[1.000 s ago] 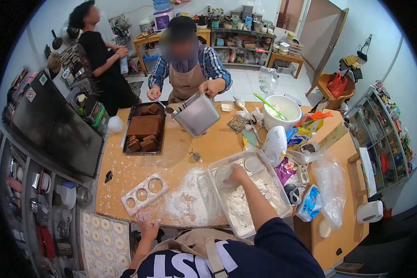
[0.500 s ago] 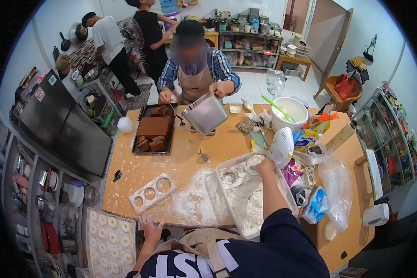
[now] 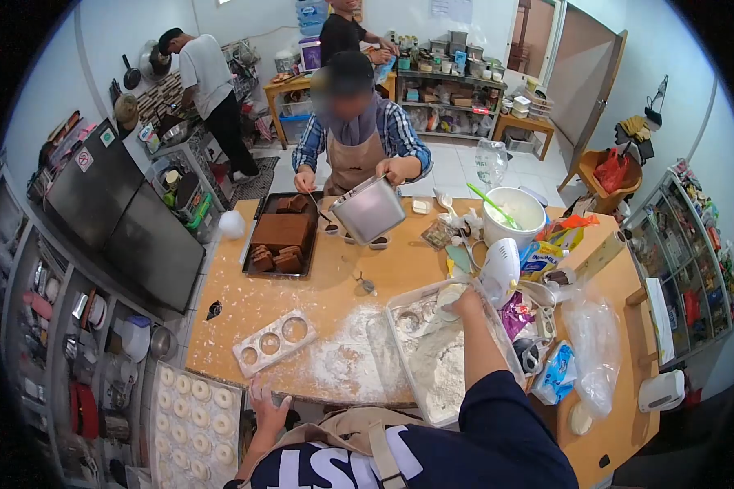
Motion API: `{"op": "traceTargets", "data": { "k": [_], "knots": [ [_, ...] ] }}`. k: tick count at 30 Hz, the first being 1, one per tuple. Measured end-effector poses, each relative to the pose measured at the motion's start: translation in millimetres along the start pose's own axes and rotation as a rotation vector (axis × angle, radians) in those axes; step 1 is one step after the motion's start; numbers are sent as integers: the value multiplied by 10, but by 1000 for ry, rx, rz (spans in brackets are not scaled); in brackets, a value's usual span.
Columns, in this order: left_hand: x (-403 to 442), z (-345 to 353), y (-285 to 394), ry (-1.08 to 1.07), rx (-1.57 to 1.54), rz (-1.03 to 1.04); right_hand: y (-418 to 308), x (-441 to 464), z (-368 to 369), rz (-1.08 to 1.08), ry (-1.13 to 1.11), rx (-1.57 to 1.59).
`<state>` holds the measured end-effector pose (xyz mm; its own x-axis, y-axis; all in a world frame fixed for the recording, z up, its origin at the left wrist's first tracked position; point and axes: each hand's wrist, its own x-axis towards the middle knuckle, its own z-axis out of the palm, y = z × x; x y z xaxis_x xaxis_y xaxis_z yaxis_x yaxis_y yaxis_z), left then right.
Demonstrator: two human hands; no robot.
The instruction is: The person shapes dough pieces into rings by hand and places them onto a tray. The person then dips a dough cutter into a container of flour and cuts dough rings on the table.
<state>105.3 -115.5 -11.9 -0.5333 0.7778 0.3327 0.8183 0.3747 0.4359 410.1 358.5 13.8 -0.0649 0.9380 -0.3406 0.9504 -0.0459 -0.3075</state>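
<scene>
Inside the flour tub (image 3: 430, 407), toward its far right corner, sits the round pale piece (image 3: 449, 301), its rim circular; your right hand (image 3: 469, 304) clamps its near right side. Your fingers and the angle hide much of it, so you cannot tell its long axis or which way it points. The tub's own long axis slants from far left to near right, your forearm covering part of its right side.

Left of the tub, your left hand (image 3: 269, 407) is at the table edge with its fingers apart, near a board (image 3: 273, 356) with three round holes. Farther left, dough rings (image 3: 201, 416) lie in rows on a tray cut off below. Right of the tub, a yellow and blue packet (image 3: 541, 259) reads INDOMILK; writing on the blue pack (image 3: 555, 373) is too small. Beyond the tub, another person (image 3: 355, 147) tilts a metal pan (image 3: 369, 210).
</scene>
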Motion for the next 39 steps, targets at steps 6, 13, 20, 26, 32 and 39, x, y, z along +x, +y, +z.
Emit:
{"op": "traceTargets", "data": {
  "k": [6, 13, 20, 26, 32, 39],
  "knots": [
    [-53, -13, -7, -22, 5, -28, 7, -38, 61, 45, 43, 34],
    [-97, -42, -63, -20, 0, -38, -10, -20, 79, 7, 72, -27],
    [-136, 67, -164, -20, -1, -19, 113, -56, 135, -57, 94, 110],
    [-58, 98, -97, -24, 6, -1, 191, 65, 290, -181, 111, -79],
    [5, 180, -188, -8, -5, 81, 121, -40, 152, -222, -57, -119],
    [-11, 181, -253, 19, 16, 87, 222, 116, 257, -249, -65, -68]
  ]
}}
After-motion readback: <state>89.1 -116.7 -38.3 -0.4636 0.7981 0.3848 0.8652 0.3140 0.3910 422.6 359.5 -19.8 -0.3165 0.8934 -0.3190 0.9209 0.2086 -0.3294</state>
